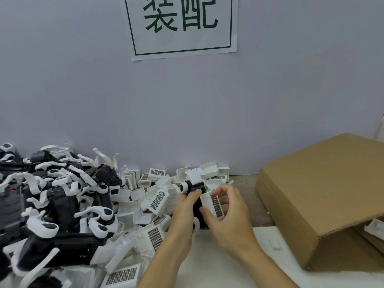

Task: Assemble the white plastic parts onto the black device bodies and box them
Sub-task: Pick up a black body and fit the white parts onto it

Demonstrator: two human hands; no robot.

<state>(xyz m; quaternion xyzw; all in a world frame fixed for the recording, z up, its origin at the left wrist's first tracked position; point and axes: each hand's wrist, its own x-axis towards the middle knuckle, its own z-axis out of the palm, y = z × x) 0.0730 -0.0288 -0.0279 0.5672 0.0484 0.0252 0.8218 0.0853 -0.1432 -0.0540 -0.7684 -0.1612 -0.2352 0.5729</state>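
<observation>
Heap of black device bodies (pixel 62 204) and loose white plastic parts (pixel 153 206) far left, within reach. Centre: left hand (pixel 182 213) curled round one black body (pixel 196 206), bracing it; right hand (pixel 226 213) pinches a white grille part (pixel 215 205) against it, likely seating it. Cardboard box (pixel 324 196) right, flap open, ready for finished units.

Table (pixel 247 206): black bodies (pixel 62 206) heap left, white parts (pixel 153 202) centre, cardboard box (pixel 324 190) right

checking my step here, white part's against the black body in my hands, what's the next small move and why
Probably press the white part home onto the black body. The right hand pinches the part against the body's side, while the left hand grips the body; whether it has seated cannot be seen. The box waits on the right, so boxing would follow.
</observation>
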